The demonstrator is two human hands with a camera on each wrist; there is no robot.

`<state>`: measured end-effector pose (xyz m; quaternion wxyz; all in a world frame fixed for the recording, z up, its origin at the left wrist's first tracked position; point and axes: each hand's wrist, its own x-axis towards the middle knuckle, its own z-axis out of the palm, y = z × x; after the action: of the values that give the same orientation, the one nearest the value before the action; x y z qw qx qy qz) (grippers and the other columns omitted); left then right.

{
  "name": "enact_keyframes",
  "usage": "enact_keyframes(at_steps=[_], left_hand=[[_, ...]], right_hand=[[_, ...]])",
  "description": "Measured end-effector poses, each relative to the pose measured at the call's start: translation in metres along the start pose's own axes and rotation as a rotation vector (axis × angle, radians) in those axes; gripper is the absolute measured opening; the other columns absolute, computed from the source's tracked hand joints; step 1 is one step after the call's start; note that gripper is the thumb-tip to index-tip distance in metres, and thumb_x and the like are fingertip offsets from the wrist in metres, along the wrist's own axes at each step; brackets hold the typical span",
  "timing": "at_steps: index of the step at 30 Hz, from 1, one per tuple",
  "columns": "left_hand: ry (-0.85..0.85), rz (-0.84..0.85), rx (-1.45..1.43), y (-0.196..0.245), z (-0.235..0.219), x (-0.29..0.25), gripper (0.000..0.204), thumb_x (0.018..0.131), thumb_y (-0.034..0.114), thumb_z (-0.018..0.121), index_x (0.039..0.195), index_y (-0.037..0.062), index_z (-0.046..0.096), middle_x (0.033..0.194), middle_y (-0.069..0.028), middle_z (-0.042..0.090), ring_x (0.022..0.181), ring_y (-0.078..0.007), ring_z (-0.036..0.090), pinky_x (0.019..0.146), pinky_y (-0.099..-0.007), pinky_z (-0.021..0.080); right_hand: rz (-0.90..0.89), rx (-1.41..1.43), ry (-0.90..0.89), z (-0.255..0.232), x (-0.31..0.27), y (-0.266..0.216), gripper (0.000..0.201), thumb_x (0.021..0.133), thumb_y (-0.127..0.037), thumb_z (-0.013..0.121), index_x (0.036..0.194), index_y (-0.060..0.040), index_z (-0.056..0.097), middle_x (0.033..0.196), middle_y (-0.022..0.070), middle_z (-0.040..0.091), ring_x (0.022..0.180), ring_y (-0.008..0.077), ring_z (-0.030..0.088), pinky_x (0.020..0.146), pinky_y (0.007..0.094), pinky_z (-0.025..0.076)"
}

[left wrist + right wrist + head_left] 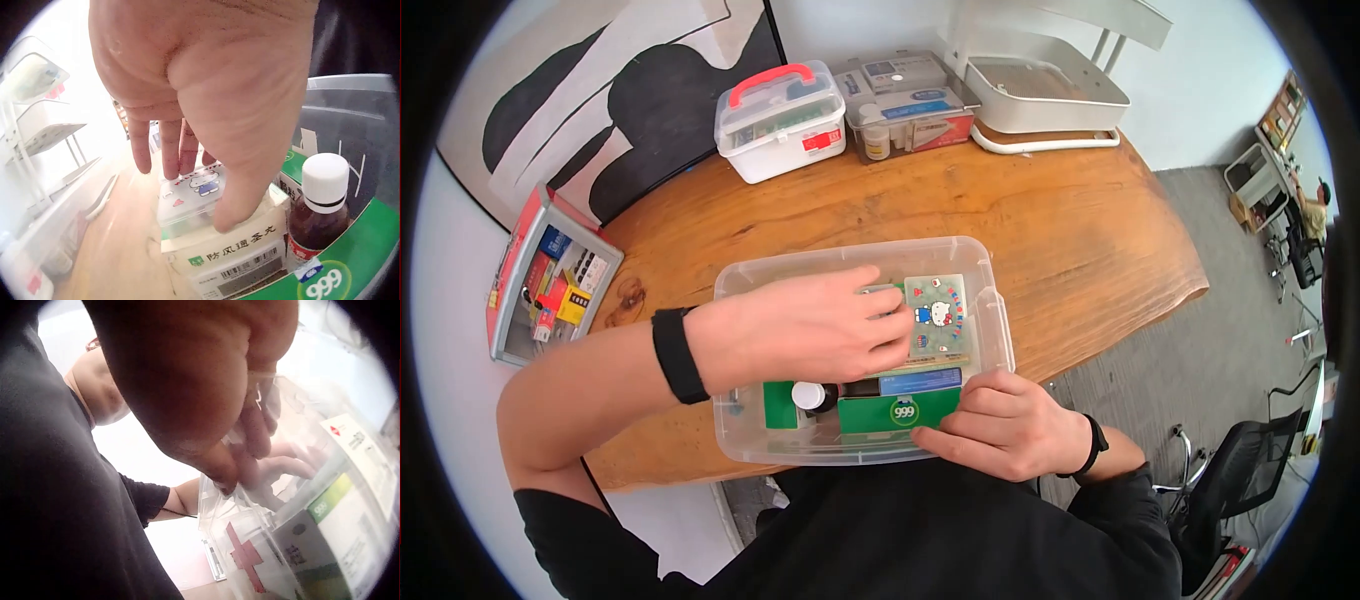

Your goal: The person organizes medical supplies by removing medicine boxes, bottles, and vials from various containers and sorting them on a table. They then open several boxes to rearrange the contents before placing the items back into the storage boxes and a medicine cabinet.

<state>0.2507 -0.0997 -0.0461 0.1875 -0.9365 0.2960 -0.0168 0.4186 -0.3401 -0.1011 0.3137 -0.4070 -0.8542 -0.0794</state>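
A clear plastic storage box (855, 458) stands at the table's near edge. My left hand (810, 330) reaches over it, palm down. Its fingertips are right at the left edge of a small Hello Kitty case (940, 318); in the left wrist view its thumb lies beside that case, above a white medicine carton (240, 253). My right hand (1010, 425) grips the storage box's near right corner, fingers curled over the rim. Nearer me inside are a green 999 carton (875, 415), a blue carton (920, 381) and a dark bottle with a white cap (808, 396).
At the back stand a white case with a red handle (775, 125), a clear bin of medicine packs (910, 115) and a white tray rack (1050, 100). An open-fronted box of small packs (550, 285) is at the left. An office chair (1240, 480) is beyond the right edge.
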Motion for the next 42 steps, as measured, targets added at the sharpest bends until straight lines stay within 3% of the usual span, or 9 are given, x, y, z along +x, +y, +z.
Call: enact_keyframes(at_steps=[2,4,10,13,17,25,31,37,42], left_hand=[[0.022,-0.005,-0.048,-0.002,-0.002,0.001,0.021,0.094,0.022,0.068,0.110,0.0084,0.069,0.114,-0.0026,0.069,0.113,-0.0169,0.064,0.096,-0.0359,0.053],[-0.066,0.019,-0.131,-0.003,-0.006,0.005,0.028,0.086,0.021,0.074,0.111,0.0088,0.069,0.116,-0.0030,0.068,0.121,-0.0195,0.064,0.106,-0.0380,0.052],[0.013,-0.003,-0.217,-0.011,-0.030,0.020,0.025,0.084,0.018,0.073,0.107,0.0102,0.070,0.112,-0.0015,0.068,0.115,-0.0169,0.065,0.107,-0.0377,0.052],[0.051,0.027,-0.186,-0.010,-0.036,0.028,0.020,0.085,0.018,0.072,0.104,0.0095,0.071,0.110,-0.0018,0.068,0.114,-0.0175,0.066,0.107,-0.0371,0.052],[0.150,0.044,-0.082,-0.014,-0.018,0.046,0.017,0.086,0.018,0.071,0.101,0.0099,0.072,0.110,-0.0017,0.068,0.116,-0.0177,0.066,0.106,-0.0364,0.051],[0.178,0.071,-0.100,-0.012,0.018,0.055,0.013,0.083,0.020,0.069,0.090,0.0092,0.071,0.097,-0.0014,0.064,0.099,-0.0177,0.064,0.087,-0.0314,0.050],[0.267,0.002,-0.092,-0.008,0.020,0.054,0.011,0.084,0.020,0.069,0.087,0.0089,0.070,0.093,-0.0024,0.068,0.098,-0.0202,0.066,0.090,-0.0331,0.051],[0.148,-0.067,-0.296,-0.005,0.001,0.036,0.012,0.090,0.017,0.068,0.095,0.0062,0.068,0.093,-0.0048,0.071,0.092,-0.0254,0.072,0.090,-0.0383,0.053],[0.353,-0.350,-0.374,-0.032,-0.077,-0.029,0.060,0.074,0.029,0.092,0.123,0.0064,0.066,0.103,-0.0108,0.073,0.098,-0.0288,0.074,0.085,-0.0391,0.059]], right_hand=[[0.004,0.012,0.006,0.000,0.000,0.001,0.036,0.079,-0.013,0.075,0.114,-0.0043,0.077,0.082,-0.0012,0.059,0.077,0.0165,0.057,0.085,0.0325,0.055],[-0.002,0.023,0.006,0.001,0.001,0.002,0.036,0.079,-0.014,0.075,0.114,-0.0044,0.077,0.081,-0.0015,0.058,0.076,0.0163,0.056,0.085,0.0323,0.055],[-0.011,0.006,0.049,0.002,0.000,0.003,0.036,0.079,-0.014,0.075,0.113,-0.0049,0.078,0.080,-0.0025,0.057,0.076,0.0157,0.056,0.083,0.0320,0.054],[-0.001,0.002,-0.006,-0.002,0.003,0.003,0.031,0.081,-0.012,0.078,0.112,-0.0072,0.081,0.086,-0.0047,0.068,0.080,0.0124,0.062,0.085,0.0282,0.054],[-0.001,-0.004,-0.014,-0.002,0.002,0.003,0.032,0.081,-0.011,0.078,0.112,-0.0067,0.080,0.086,-0.0048,0.069,0.080,0.0126,0.062,0.085,0.0281,0.054],[-0.061,0.005,-0.021,-0.004,0.007,0.000,0.038,0.079,-0.013,0.076,0.117,-0.0074,0.079,0.083,-0.0036,0.061,0.081,0.0146,0.059,0.083,0.0295,0.052],[0.035,-0.024,-0.062,-0.004,0.007,-0.004,0.039,0.077,-0.014,0.077,0.116,-0.0118,0.081,0.088,-0.0060,0.066,0.083,0.0141,0.061,0.084,0.0295,0.052],[0.054,-0.032,-0.069,-0.005,0.007,-0.005,0.040,0.077,-0.014,0.077,0.117,-0.0126,0.081,0.087,-0.0062,0.067,0.083,0.0139,0.061,0.083,0.0290,0.051],[0.069,-0.044,-0.072,-0.005,0.008,-0.006,0.039,0.076,-0.013,0.078,0.115,-0.0139,0.082,0.086,-0.0079,0.067,0.082,0.0132,0.059,0.083,0.0291,0.051]])
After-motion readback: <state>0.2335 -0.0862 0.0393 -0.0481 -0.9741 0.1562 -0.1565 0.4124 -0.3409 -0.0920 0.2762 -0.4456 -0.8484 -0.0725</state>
